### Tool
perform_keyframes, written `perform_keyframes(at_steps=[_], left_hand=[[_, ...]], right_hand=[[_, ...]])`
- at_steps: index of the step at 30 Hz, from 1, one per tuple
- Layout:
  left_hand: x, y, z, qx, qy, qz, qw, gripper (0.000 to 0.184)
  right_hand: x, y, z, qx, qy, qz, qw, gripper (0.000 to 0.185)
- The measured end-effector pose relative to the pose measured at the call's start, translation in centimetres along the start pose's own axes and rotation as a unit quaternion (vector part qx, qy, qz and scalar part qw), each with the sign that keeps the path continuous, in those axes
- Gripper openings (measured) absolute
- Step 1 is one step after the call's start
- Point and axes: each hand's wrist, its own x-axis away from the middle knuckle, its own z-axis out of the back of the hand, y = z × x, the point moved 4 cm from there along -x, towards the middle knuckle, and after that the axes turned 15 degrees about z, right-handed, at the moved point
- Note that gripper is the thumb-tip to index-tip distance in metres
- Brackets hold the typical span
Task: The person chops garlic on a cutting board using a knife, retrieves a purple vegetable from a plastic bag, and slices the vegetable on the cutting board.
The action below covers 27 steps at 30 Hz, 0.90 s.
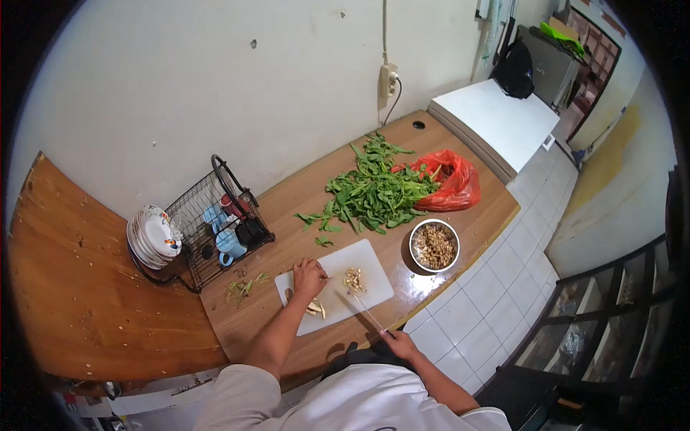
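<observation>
A white cutting board [374, 267] lies on the wooden table in front of me. My left hand [309, 279] rests on its left part, fingers curled together over something small and pale that I cannot make out. Several pale, cut strips [316, 309] lie by my left wrist. My right hand [399, 345], at the table's front edge, is closed round the handle of a knife [369, 312]. The blade points up and left over the board, its tip close to a small heap of chopped pale pieces [353, 280].
A metal bowl [456, 253] of chopped brown pieces stands right of the board. Behind lie leafy greens [374, 190] and a red plastic bag [463, 188]. A wire rack [194, 248] with cups and stacked plates [152, 237] is at left, near plant trimmings [244, 286].
</observation>
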Motion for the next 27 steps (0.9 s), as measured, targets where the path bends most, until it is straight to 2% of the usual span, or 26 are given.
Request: perform_keyframes(at_steps=[5, 7, 9, 12, 14, 18, 20, 23, 27], left_hand=[[3.2, 2.1, -0.1, 0.061, 0.064, -0.066, 0.994, 0.009], [4.6, 2.2, -2.0, 0.066, -0.039, 0.018, 0.997, 0.011], [6.2, 2.6, -2.6, 0.111, -0.03, 0.017, 0.993, 0.013], [7.4, 2.8, -3.4, 0.087, -0.026, 0.068, 0.994, 0.01], [7.6, 2.4, -4.1, 0.11, -0.032, 0.1, 0.988, 0.011], [7.5, 2.1, -4.9, 0.115, -0.007, 0.091, 0.989, 0.01], [7.7, 2.3, -4.5, 0.125, 0.036, 0.074, 0.989, 0.01], [7.6, 2.3, -4.6, 0.131, 0.003, 0.101, 0.986, 0.011], [7.5, 1.7, -6.3, 0.147, 0.005, 0.115, 0.982, 0.014]], right_hand=[[-0.4, -0.1, -0.8, -0.004, -0.008, 0.01, 1.0, 0.067], [-0.5, -0.7, -1.2, -0.012, 0.006, 0.03, 0.999, 0.066], [-0.3, -1.2, -1.5, -0.039, 0.034, 0.053, 0.997, 0.067], [-0.4, -2.0, -1.4, 0.022, -0.008, -0.019, 1.0, 0.069], [-0.8, -1.0, -1.8, 0.025, -0.009, -0.026, 0.999, 0.072], [-0.5, -0.8, -2.2, 0.021, 0.019, -0.012, 1.0, 0.075], [-0.6, -0.7, -2.1, 0.029, 0.002, -0.019, 0.999, 0.075], [-0.7, -0.9, -2.0, 0.05, -0.011, -0.023, 0.998, 0.074], [-0.1, -1.6, -1.9, 0.047, 0.015, -0.009, 0.999, 0.073]])
